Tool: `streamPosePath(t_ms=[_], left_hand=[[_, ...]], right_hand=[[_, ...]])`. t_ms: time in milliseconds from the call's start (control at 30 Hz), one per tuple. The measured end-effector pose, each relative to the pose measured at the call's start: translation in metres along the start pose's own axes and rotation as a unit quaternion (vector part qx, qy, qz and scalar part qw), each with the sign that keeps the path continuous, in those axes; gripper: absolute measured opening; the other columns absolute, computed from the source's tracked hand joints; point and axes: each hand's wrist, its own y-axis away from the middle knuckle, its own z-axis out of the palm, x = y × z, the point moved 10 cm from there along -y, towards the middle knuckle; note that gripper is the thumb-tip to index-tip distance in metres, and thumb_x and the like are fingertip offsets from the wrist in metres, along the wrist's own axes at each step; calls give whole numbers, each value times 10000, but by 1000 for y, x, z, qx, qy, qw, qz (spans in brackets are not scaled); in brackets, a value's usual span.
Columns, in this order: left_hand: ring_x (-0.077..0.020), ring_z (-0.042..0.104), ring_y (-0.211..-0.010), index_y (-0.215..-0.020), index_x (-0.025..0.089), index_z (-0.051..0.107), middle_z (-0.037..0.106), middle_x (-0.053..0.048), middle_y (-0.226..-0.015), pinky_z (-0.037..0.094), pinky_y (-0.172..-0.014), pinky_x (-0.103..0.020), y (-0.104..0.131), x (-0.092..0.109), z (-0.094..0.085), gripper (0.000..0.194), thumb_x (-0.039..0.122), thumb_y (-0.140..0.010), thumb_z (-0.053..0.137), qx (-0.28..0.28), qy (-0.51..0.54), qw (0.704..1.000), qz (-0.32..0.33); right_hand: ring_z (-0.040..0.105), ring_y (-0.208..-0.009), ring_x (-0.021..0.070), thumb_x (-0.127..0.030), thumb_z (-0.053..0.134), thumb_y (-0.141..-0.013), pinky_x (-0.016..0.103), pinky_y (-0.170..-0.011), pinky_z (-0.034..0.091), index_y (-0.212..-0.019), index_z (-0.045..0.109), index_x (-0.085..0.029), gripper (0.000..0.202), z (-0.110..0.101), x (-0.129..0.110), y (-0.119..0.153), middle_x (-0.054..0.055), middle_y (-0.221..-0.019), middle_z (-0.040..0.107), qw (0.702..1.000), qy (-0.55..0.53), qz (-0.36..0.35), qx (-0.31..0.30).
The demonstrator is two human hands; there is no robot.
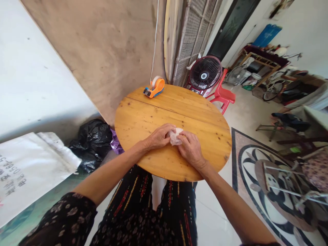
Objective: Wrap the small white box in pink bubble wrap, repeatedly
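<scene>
A small, crumpled, whitish translucent wrap [175, 138] is pinched between the fingertips of the left hand [162, 136] and right hand [190, 147], over the round, yellow-brown wooden table [138, 119], presumably so it is steadied from both sides; the orange-and-blue plastic tape dispenser [156, 89] is set near the far edge, perhaps for elbow room.

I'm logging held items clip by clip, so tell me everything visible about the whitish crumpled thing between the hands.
The whitish crumpled thing looks thin and partly translucent, perhaps soft plastic film, bunched into a small, uneven wad. The left hand holds its left side, the right hand its right, both with bent fingers. It is over the middle of the wooden table; whether it touches the tabletop or encloses anything cannot be told.
</scene>
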Motion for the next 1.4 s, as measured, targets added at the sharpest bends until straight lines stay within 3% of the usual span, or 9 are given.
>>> streamPosePath(t_ms=[133, 233, 333, 467, 600, 700, 833, 1100, 1400], left_hand=[[-136, 608, -749, -958, 154, 593, 655, -18, -848, 495, -682, -245, 1, -14, 0, 197, 293, -819, 602, -39, 95, 985, -137], [-119, 572, -685, -928, 148, 600, 644, -4, -814, 454, -620, -226, 0, -16, -1, 211, 334, -834, 564, -47, 123, 973, -187], [-126, 542, -662, -890, 146, 612, 634, -12, -782, 413, -593, -232, -3, -22, -8, 211, 335, -844, 528, -28, 50, 974, -220], [-141, 536, -678, -770, 140, 608, 621, -28, -745, 409, -614, -251, -8, -25, -13, 388, 463, -913, 447, -34, 15, 980, -196], [-175, 630, -866, -1084, 128, 633, 698, -66, -983, 496, -759, -275, -7, -35, -18, 419, 452, -947, 405, 3, 118, 969, -217], [-211, 650, -1000, -1306, 105, 537, 686, -123, -1149, 517, -869, -321, -2, -45, -19, 473, 356, -908, 492, 28, 72, 966, -245], [-244, 607, -1148, -1318, 137, 552, 622, -147, -1301, 487, -989, -379, -5, -41, -19, 464, 343, -904, 530, 50, -30, 979, -193], [-215, 635, -1008, -1223, 140, 637, 702, -99, -1109, 490, -952, -363, -9, -30, -18, 364, 302, -939, 479, 33, -79, 983, -164], [-137, 597, -656, -1104, 169, 663, 692, -9, -737, 454, -646, -244, 1, -24, -20, 304, 316, -859, 558, 27, -88, 975, -203]], right_hand=[[594, -1125, 297, -329, 665, -858, 464, -924, 490, -1235, 559, -214, 407, -2, 10, -11, 146, -1214, 635, 994, -98, 43, -20], [577, -1204, 312, -423, 724, -796, 498, -1001, 477, -1357, 473, -225, 646, 8, 19, -17, 148, -1316, 597, 975, -190, 93, -69], [608, -1169, 315, -434, 757, -746, 501, -1008, 484, -1405, 432, -213, 767, 21, 32, -19, 152, -1338, 596, 948, -255, 170, -87], [672, -1036, 275, -442, 775, -715, 446, -935, 534, -1387, 434, -207, 790, 47, 53, -14, 135, -1219, 671, 881, -375, 278, -76], [702, -960, 263, -505, 705, -766, 427, -856, 559, -1410, 375, -178, 794, 71, 72, -13, 136, -1121, 724, 805, -474, 353, -53], [694, -884, 275, -548, 615, -833, 446, -836, 542, -1435, 379, -121, 775, 73, 84, -12, 125, -982, 744, 846, -378, 370, -64], [647, -957, 298, -572, 451, -927, 478, -900, 489, -1446, 412, -75, 720, 61, 86, -13, 152, -1016, 709, 917, -206, 337, -59], [623, -963, 242, -472, 487, -951, 423, -900, 470, -1221, 615, -190, 411, 21, 62, -20, 134, -1167, 640, 963, -118, 236, 48], [652, -1003, 249, -364, 606, -902, 417, -885, 460, -1044, 708, -224, 223, 23, 43, -24, 85, -1077, 710, 968, -171, 181, 15]])
